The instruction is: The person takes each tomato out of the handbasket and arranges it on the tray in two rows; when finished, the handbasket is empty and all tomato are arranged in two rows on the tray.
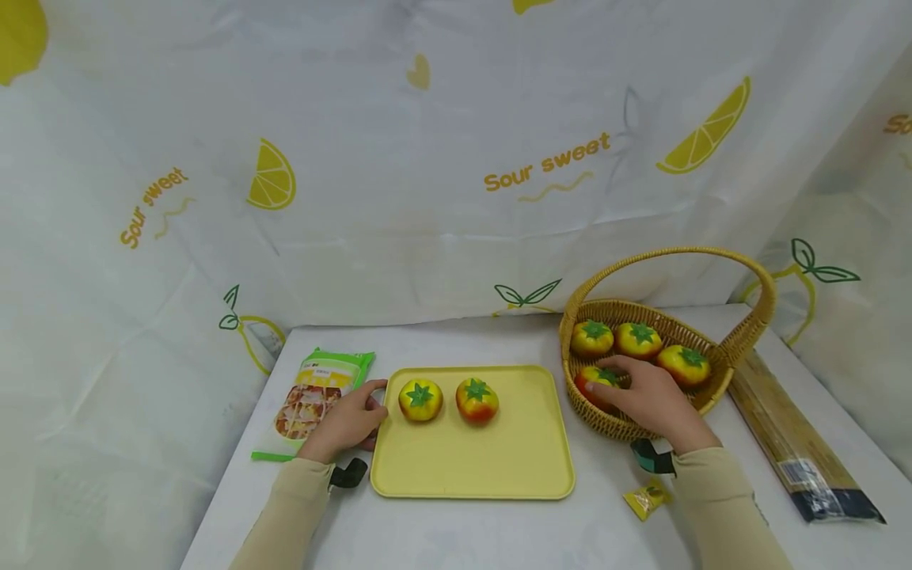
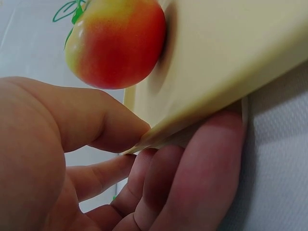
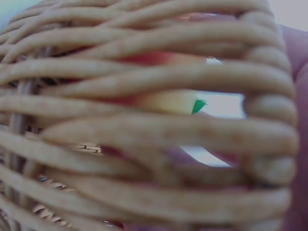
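Observation:
My left hand point(image 1: 351, 419) pinches the left rim of a yellow tray point(image 1: 499, 467), thumb above the edge and fingers curled beneath it, as the left wrist view shows. On the tray sit two red-and-yellow tomatoes with green star-shaped tops, one at the left point(image 1: 420, 400) and one nearer the middle point(image 1: 477, 401). Reaching into a wicker basket point(image 1: 606, 423), my right hand point(image 1: 651, 396) holds a redder tomato point(image 1: 593, 380) at the basket's front left, thumb and fingers around it. In the right wrist view the basket's weave point(image 3: 144, 130) hides most of the grasp.
Several more tomatoes point(image 1: 639, 340) lie in the basket, under its tall arched handle point(image 1: 670, 252). A green-and-white food packet point(image 1: 313, 400) lies left of the tray. Right of the basket is a long brown package point(image 1: 791, 435). A small yellow wrapped sachet point(image 1: 647, 499) lies before the basket.

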The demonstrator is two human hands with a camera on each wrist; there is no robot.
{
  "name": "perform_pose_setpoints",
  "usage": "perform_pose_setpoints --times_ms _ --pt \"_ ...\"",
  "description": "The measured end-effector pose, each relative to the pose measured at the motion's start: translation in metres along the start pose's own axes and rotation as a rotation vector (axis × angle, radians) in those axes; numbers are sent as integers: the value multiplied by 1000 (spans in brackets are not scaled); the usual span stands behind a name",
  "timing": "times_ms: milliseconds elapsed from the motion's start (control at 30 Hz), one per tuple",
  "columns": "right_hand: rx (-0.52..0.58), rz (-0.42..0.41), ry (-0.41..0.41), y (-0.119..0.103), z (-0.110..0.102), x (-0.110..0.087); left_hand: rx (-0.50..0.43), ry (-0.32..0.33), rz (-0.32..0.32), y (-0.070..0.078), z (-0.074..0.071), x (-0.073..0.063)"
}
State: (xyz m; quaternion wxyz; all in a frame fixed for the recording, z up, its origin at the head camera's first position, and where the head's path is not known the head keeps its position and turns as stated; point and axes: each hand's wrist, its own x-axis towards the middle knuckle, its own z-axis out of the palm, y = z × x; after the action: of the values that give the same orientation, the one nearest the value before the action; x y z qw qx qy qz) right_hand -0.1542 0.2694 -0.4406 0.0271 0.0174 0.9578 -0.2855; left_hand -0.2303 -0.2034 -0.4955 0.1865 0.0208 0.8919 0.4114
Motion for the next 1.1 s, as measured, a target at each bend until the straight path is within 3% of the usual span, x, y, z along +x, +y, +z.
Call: perform_pose_setpoints --times_ms 467,767,1100 --pt "13 6 42 -14 -13 -6 4 1 -6 1 0 -1" --pt "27 -73 105 -33 -20 -16 21 7 -1 3 0 -2" --pt "45 -200 169 -51 -11 -22 27 6 3 3 0 -2"
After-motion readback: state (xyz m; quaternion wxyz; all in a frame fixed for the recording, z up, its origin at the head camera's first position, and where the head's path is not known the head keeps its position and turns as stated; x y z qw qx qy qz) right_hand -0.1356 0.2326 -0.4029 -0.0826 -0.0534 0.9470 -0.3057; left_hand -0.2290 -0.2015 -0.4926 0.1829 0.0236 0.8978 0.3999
